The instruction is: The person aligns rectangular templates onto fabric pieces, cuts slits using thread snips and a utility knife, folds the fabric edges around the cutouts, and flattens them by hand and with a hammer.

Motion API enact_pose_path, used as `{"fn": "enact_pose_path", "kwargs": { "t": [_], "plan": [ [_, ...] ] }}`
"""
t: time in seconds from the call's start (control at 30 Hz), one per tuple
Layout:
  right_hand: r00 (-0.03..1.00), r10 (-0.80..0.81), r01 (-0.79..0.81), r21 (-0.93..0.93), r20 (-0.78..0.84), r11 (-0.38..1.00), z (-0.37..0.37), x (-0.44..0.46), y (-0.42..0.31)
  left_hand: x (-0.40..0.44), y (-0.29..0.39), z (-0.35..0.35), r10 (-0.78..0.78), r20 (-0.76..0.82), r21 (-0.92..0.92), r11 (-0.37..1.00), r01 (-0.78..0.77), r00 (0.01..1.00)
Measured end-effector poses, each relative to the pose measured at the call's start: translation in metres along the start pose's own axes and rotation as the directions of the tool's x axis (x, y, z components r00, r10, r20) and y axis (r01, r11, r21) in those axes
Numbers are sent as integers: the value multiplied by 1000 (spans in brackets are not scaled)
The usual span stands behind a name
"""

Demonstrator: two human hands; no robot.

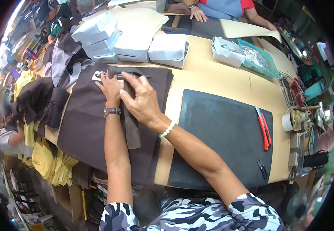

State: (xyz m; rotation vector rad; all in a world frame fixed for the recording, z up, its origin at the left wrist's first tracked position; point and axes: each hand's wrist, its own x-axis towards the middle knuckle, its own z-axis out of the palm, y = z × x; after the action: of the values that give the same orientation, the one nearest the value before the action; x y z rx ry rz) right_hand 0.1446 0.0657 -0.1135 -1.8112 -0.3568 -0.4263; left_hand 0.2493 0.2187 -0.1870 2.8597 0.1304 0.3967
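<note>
Dark brown cloth [86, 115], in layers, lies on the table's left part. My left hand [111, 88] rests on it with fingers spread, beside a black-and-white piece [97, 76]. A hammer with a dark head [130, 71] and a wooden handle [131, 131] lies on the cloth, the handle pointing towards me. Over the handle is my right hand [142, 98], its thumb and fingers apart and curved; whether it touches the hammer is unclear. Part of the white piece is hidden behind my hands and the hammer head.
A black mat [221, 134] bears a red cutter [264, 131] and small black snips [262, 168]. White boxes [168, 48] and a teal tray [257, 57] stand farther back. Across the table a person [222, 8] holds a pale sheet [247, 30]. Dark and yellow cloth [51, 159] hangs at left.
</note>
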Motion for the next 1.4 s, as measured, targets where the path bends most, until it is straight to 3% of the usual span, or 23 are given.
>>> {"fn": "enact_pose_path", "kwargs": {
  "t": [0.07, 0.13, 0.27, 0.4, 0.5, 0.53, 0.6, 0.67, 0.7, 0.73, 0.83, 0.9, 0.93, 0.97, 1.0, 1.03, 1.1, 1.13, 1.2, 1.23, 1.3, 1.33, 1.4],
  "plan": [
    [994, 108, -104, -104, 35, 989, 5, -3, 17, 2, -9, 20, 57, -226, -27, 998, -65, 972],
    [979, 204, -195, -213, 24, 958, 4, -4, 32, -1, 1, 10, 34, -210, -9, 999, -37, 977],
    [971, 239, -229, -413, -29, 881, -7, 0, 49, -5, 12, 0, 2, -199, 13, 1000, 1, 980],
    [963, 246, -154, -525, 110, 837, -7, -15, 29, -4, 9, 4, 18, -200, 52, 999, -8, 980],
    [913, 140, 78, -503, 382, 861, -13, -57, 17, -2, 9, 3, 11, -193, 149, 989, 19, 981],
    [850, 115, 253, -590, 514, 767, -19, -76, 8, -1, 8, 1, 33, -191, 201, 979, 6, 981],
    [840, 49, 295, -530, 541, 795, -41, -126, 3, 2, 9, -4, 65, -184, 305, 952, -6, 981],
    [745, -157, 561, -481, 649, 674, -85, -160, -7, 16, -14, 19, 160, -250, 378, 924, -56, 955],
    [802, -157, 492, -488, 577, 721, -104, -180, -14, 31, -22, 18, 128, -92, 367, 926, -86, 987],
    [848, -167, 437, -486, 502, 757, -122, -200, -21, 65, -62, 49, 185, -67, 360, 921, -150, 980],
    [977, -191, 210, -564, 94, 799, -192, -254, -29, 52, -41, 26, 206, 108, 364, 902, -231, 973],
    [969, -180, -4, -737, -170, 676, -245, -293, -36, 58, -48, 23, 245, 196, 375, 876, -303, 950],
    [931, -225, -115, -815, -288, 568, -271, -319, -31, 50, -33, 10, 219, 227, 475, 826, -304, 949],
    [867, -180, -335, -811, -465, 479, -289, -343, -31, 41, -18, -2, 193, 258, 567, 763, -310, 947],
    [780, -126, -537, -758, -613, 369, -314, -369, -28, 25, 6, -12, 112, 190, 598, 775, -205, 975],
    [684, -172, -664, -702, -709, 258, -340, -397, -20, 10, 31, -22, 30, 119, 621, 777, -98, 992],
    [511, -101, -859, -506, -854, -77, -388, -447, -18, 9, 32, -22, 60, -40, 643, 766, -20, 997],
    [410, -105, -891, -374, -906, -258, -407, -475, -10, 22, 15, -12, 187, -46, 637, 762, -116, 981],
    [207, -67, -865, -151, -976, -478, -442, -518, -7, 60, -25, 17, 415, -66, 622, 728, -288, 907],
    [123, -62, -878, -79, -991, -472, -451, -528, -9, 12, 29, -14, 324, -119, 520, 826, -219, 938],
    [-55, -59, -883, 76, -997, -463, -463, -543, -16, -3, 36, -13, 440, -178, 369, 859, -355, 880],
    [-49, -48, -888, 66, -998, -455, -464, -547, -20, -11, 42, -12, 494, -213, 290, 856, -428, 843],
    [-40, -17, -897, 44, -999, -440, -456, -552, -23, -68, 91, -41, 508, -138, 130, 861, -493, 850]
  ]
}}
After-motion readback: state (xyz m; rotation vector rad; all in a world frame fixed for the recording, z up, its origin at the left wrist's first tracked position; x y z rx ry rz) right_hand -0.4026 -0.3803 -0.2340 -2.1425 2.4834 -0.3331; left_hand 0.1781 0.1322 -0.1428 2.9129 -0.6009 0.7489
